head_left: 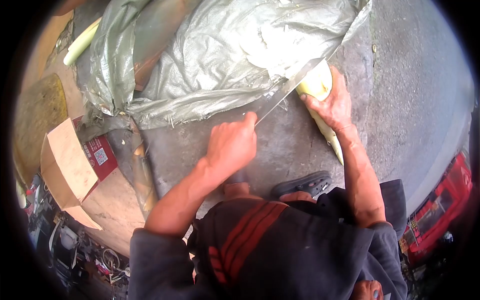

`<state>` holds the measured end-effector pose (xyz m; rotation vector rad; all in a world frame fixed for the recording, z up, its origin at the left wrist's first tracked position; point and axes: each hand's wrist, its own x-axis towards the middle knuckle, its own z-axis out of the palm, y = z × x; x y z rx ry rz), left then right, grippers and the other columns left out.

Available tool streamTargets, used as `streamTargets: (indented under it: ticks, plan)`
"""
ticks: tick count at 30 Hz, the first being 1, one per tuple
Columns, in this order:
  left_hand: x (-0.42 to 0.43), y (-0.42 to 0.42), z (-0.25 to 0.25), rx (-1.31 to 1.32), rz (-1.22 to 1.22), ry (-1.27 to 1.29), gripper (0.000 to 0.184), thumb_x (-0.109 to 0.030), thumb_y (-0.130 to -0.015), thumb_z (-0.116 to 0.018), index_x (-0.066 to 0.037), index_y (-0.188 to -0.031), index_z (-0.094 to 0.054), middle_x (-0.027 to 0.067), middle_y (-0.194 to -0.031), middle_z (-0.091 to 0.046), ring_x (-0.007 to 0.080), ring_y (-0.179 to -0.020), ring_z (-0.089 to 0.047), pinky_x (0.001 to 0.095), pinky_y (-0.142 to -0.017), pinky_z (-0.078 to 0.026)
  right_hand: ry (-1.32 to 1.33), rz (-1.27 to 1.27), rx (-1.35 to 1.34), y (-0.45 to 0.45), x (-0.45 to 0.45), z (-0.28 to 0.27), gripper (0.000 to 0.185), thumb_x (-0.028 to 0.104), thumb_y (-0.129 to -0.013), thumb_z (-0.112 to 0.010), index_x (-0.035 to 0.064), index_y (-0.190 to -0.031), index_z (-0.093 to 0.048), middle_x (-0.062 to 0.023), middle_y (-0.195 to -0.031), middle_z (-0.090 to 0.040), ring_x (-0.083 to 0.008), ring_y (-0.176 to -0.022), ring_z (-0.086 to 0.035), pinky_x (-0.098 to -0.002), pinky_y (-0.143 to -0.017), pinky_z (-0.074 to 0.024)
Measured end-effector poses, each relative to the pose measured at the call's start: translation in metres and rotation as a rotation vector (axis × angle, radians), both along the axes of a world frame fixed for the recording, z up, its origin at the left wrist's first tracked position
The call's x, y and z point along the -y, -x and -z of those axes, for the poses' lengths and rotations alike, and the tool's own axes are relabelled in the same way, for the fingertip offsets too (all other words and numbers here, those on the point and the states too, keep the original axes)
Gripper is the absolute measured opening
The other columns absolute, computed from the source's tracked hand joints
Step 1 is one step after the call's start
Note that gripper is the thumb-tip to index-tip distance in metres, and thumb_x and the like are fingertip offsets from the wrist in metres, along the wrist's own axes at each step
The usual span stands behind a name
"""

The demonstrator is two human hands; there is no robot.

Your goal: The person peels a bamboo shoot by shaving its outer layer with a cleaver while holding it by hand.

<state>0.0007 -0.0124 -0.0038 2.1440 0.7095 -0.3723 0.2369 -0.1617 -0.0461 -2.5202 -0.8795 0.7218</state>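
Note:
My left hand (232,142) is closed round the handle of a long-bladed knife (292,84). The blade slants up to the right, and its far end lies across the upper left edge of a peeled bamboo shoot (316,82); whether it is cutting in I cannot tell. My right hand (334,105) grips that pale yellow shoot near its thick cut end, thumb on the near side. Its narrow tip points down toward my foot. Just beyond the knife lies a pale woven sack (200,65), with whitish pieces (265,47) on it, washed out by glare.
An unpeeled brown bamboo shoot (142,172) lies left of my left arm, beside an open cardboard box (70,162). Another pale peeled shoot (82,42) is at the far left. My sandalled foot (302,185) is below the held shoot. A red object (440,205) stands at right.

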Motion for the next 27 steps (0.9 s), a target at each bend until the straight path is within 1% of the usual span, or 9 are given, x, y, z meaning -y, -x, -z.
streamTargets:
  ticks: [6,9,12,16,19,22,23,25,27]
  plan:
    - [0.000,-0.031,0.019,0.027,-0.005,0.022,0.014,-0.008,-0.088,-0.060,0.001,-0.099,-0.057,0.0221,-0.067,-0.066,0.0431,-0.066,-0.067,0.0558,-0.062,-0.051,-0.010,-0.025,0.024,0.000,0.000,0.002,0.099,0.047,-0.063,-0.087,0.0090,-0.143,-0.045,-0.0204,-0.126,-0.057,-0.0402,-0.117,-0.058,-0.0484,-0.098,-0.0485]
    - [-0.002,-0.051,0.024,0.026,0.036,-0.046,0.015,-0.002,-0.084,-0.055,0.005,-0.097,-0.058,0.0217,-0.069,-0.069,0.0404,-0.067,-0.071,0.0524,-0.063,-0.055,-0.020,-0.022,0.021,-0.001,0.000,0.002,0.100,0.048,-0.063,-0.088,0.0072,-0.143,-0.045,-0.0209,-0.125,-0.058,-0.0402,-0.118,-0.058,-0.0479,-0.098,-0.0485]
    - [-0.008,-0.070,0.033,0.008,0.038,-0.073,0.015,-0.007,-0.088,-0.056,0.003,-0.098,-0.060,0.0242,-0.074,-0.069,0.0435,-0.071,-0.069,0.0548,-0.066,-0.054,-0.040,-0.035,-0.002,-0.003,0.003,0.005,0.102,0.049,-0.063,-0.088,0.0048,-0.144,-0.044,-0.0213,-0.126,-0.058,-0.0392,-0.119,-0.058,-0.0471,-0.099,-0.0484]
    - [-0.023,-0.090,0.029,-0.110,0.071,-0.016,0.022,-0.008,-0.089,-0.054,0.003,-0.106,-0.064,0.0259,-0.083,-0.071,0.0437,-0.080,-0.070,0.0537,-0.075,-0.054,-0.097,0.025,-0.071,-0.007,0.010,0.011,0.106,0.050,-0.063,-0.088,0.0018,-0.146,-0.042,-0.0210,-0.127,-0.059,-0.0369,-0.121,-0.059,-0.0454,-0.100,-0.0480]
    - [-0.046,-0.092,0.027,-0.196,0.035,0.074,0.029,-0.012,-0.091,-0.054,-0.002,-0.115,-0.067,0.0258,-0.094,-0.071,0.0428,-0.089,-0.070,0.0522,-0.083,-0.053,-0.034,0.018,-0.112,-0.010,0.012,0.003,0.109,0.051,-0.064,-0.088,-0.0004,-0.147,-0.040,-0.0229,-0.130,-0.057,-0.0399,-0.121,-0.057,-0.0473,-0.101,-0.0478]
    - [-0.060,-0.082,0.015,-0.146,0.029,-0.056,0.028,-0.013,-0.091,-0.056,-0.003,-0.115,-0.067,0.0255,-0.091,-0.071,0.0429,-0.087,-0.070,0.0526,-0.081,-0.053,-0.040,-0.140,0.364,0.010,0.013,0.009,0.110,0.050,-0.065,-0.089,-0.0009,-0.148,-0.038,-0.0261,-0.133,-0.053,-0.0436,-0.119,-0.054,-0.0508,-0.100,-0.0477]
    - [-0.061,-0.076,0.016,-0.078,0.020,-0.125,0.027,-0.012,-0.091,-0.056,-0.002,-0.114,-0.067,0.0266,-0.082,-0.069,0.0443,-0.081,-0.069,0.0546,-0.077,-0.052,-0.061,-0.122,0.356,0.019,0.014,0.009,0.110,0.049,-0.065,-0.089,-0.0006,-0.149,-0.037,-0.0269,-0.133,-0.052,-0.0443,-0.118,-0.054,-0.0517,-0.100,-0.0477]
    - [-0.062,-0.066,0.013,-0.021,-0.001,-0.182,0.024,-0.012,-0.092,-0.056,-0.002,-0.112,-0.066,0.0264,-0.077,-0.068,0.0455,-0.076,-0.068,0.0559,-0.073,-0.051,-0.118,-0.092,0.349,0.029,0.009,0.010,0.111,0.047,-0.066,-0.090,0.0001,-0.149,-0.035,-0.0284,-0.134,-0.050,-0.0457,-0.117,-0.053,-0.0534,-0.099,-0.0477]
    - [-0.058,-0.056,0.007,0.040,-0.028,-0.208,0.020,-0.011,-0.091,-0.057,-0.001,-0.107,-0.064,0.0252,-0.072,-0.067,0.0449,-0.070,-0.067,0.0561,-0.067,-0.050,-0.003,-0.060,0.268,0.025,0.004,0.009,0.113,0.046,-0.064,-0.091,0.0007,-0.150,-0.033,-0.0271,-0.134,-0.051,-0.0443,-0.116,-0.054,-0.0522,-0.099,-0.0481]
